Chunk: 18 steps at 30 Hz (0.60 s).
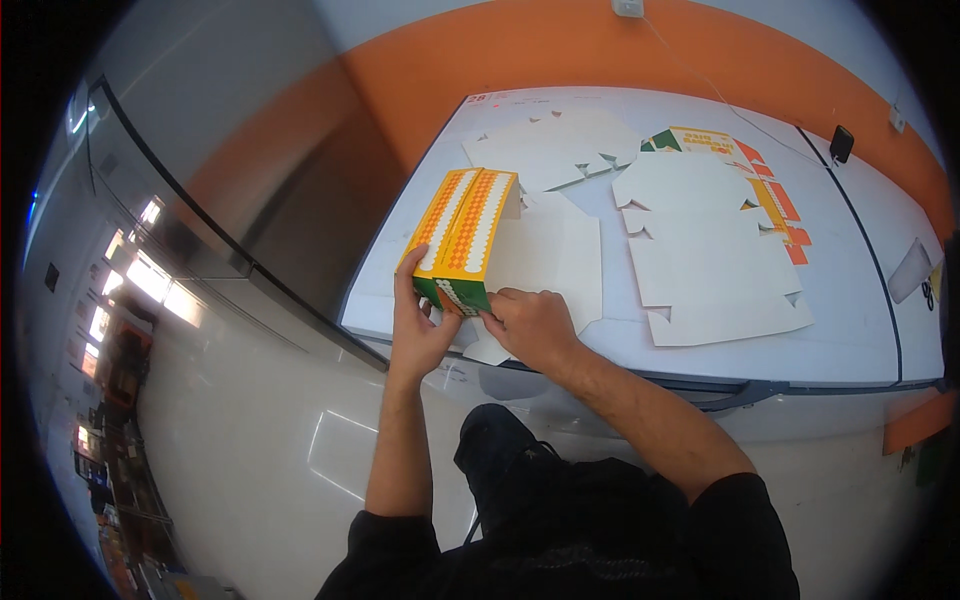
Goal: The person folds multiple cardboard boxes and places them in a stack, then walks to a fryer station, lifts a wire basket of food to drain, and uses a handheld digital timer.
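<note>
A partly folded carton [466, 215], yellow with orange and white patterned strips and a green end, stands at the left of the table. A white inner panel [545, 260] of it lies spread to the right. My left hand [422, 325] is closed around the near left corner, its fingers on the yellow side and its thumb by the green end. My right hand [532, 322] is closed at the near right corner, fingers curled against the green end flap [455, 296]. Its fingertips are partly hidden.
Flat die-cut carton sheets [705, 245] lie white side up on the white table [395, 285], some printed edges showing. Another sheet [550, 145] lies behind the carton. At the right are a small black device [842, 145] on a cable and black-handled scissors [928, 292].
</note>
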Each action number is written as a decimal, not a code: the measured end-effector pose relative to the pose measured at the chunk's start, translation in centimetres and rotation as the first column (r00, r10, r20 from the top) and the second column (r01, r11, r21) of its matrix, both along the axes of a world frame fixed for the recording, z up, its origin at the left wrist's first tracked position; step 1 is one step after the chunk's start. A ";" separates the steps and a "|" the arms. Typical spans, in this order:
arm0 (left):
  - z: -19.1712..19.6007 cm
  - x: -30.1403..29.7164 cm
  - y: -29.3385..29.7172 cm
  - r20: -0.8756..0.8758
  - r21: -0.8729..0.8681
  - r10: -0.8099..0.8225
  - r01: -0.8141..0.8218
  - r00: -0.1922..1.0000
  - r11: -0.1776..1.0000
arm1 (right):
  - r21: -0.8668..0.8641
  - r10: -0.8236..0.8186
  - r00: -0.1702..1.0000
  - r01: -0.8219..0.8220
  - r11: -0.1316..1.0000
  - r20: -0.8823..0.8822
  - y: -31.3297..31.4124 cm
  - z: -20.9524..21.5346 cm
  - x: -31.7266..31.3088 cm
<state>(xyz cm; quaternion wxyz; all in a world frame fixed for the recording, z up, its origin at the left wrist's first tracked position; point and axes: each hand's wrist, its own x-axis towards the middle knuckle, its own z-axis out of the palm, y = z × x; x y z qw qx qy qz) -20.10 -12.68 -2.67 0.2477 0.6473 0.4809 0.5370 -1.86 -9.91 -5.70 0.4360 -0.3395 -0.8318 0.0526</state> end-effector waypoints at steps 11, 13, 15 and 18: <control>-0.1 0.2 0.1 -0.038 -0.015 -0.019 0.018 0.999 1.000 | 0.065 -0.020 0.997 0.015 0.998 0.079 0.0 -0.5 -0.1; 0.1 0.3 -0.1 -0.003 -0.032 0.005 -0.006 1.000 0.999 | 0.066 -0.011 0.993 0.004 0.998 0.113 0.0 -0.1 -0.2; 0.2 0.4 0.1 0.014 -0.045 0.016 -0.016 1.000 0.999 | -0.015 -0.019 0.993 0.021 1.000 0.118 0.4 0.2 -0.3; 0.3 0.5 0.0 0.032 -0.043 0.027 -0.026 0.999 0.999 | -0.104 0.033 0.999 -0.034 0.994 -0.006 0.9 0.4 -0.3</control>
